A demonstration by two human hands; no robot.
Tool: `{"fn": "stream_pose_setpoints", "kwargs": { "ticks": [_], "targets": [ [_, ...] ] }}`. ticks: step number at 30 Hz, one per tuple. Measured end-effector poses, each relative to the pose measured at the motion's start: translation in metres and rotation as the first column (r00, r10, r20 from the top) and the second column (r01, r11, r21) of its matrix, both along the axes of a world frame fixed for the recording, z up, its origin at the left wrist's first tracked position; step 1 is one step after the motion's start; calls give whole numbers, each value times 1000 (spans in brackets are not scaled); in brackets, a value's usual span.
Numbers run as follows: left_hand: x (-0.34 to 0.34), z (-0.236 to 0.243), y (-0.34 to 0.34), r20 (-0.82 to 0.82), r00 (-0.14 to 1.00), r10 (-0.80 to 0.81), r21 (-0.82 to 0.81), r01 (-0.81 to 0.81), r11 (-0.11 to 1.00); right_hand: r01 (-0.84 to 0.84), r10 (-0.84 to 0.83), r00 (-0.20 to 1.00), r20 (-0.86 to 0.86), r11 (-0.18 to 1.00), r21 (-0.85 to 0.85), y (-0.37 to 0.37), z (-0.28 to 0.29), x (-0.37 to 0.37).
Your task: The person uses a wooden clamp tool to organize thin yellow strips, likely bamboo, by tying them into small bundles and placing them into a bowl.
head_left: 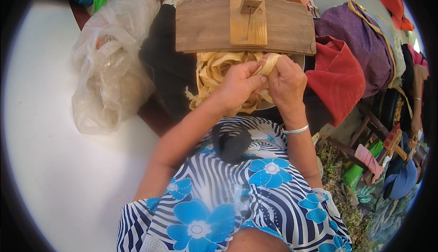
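My left hand [242,81] and my right hand [286,78] meet over a heap of pale straw-coloured strips [210,69]. Both are closed on a folded strip [273,61], my left thumb and fingers pinched beside my right fingers. The heap lies in a round container [297,59], mostly hidden by the strips and my hands. Just beyond it a wooden board [200,23] rests crosswise, with a lighter plank [258,28] and a small upright block [251,3] on it. A thin dark line, perhaps a nail, runs down from the block.
A clear plastic bag [109,69] lies at left beside a pale surface [45,138]. A red cloth [337,74] and purple bundle [346,37] sit at right. Farther right are wooden chair parts [367,128], greenery [337,156] and another person's arm [417,97].
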State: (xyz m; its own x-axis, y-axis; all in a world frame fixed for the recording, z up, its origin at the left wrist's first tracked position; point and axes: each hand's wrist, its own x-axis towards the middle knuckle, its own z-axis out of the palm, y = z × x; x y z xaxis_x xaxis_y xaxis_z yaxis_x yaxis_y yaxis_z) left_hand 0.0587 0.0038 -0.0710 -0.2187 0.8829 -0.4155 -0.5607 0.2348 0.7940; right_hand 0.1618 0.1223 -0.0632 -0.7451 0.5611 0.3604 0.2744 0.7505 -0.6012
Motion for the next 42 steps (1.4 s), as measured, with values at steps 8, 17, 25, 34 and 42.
{"fn": "stream_pose_setpoints", "kwargs": {
  "ticks": [8,17,25,34,42],
  "targets": [
    [4,1,-10,-969,202,144,155,41,987,54,67,995,79,318,-946,-14,-17,21],
    [0,39,4,-930,365,-53,-12,115,993,-130,-144,978,-152,155,-979,-20,-17,12],
    [-2,10,15,-681,730,61,4,-80,997,-24,-107,978,-181,799,-601,-24,-5,6],
    [-3,12,-11,59,980,190,-154,-179,972,-72,-123,943,-308,831,-551,-22,-8,9],
    [-20,14,-22,-902,421,93,112,21,993,-46,-211,940,-269,701,-711,19,4,18]
  ]
}}
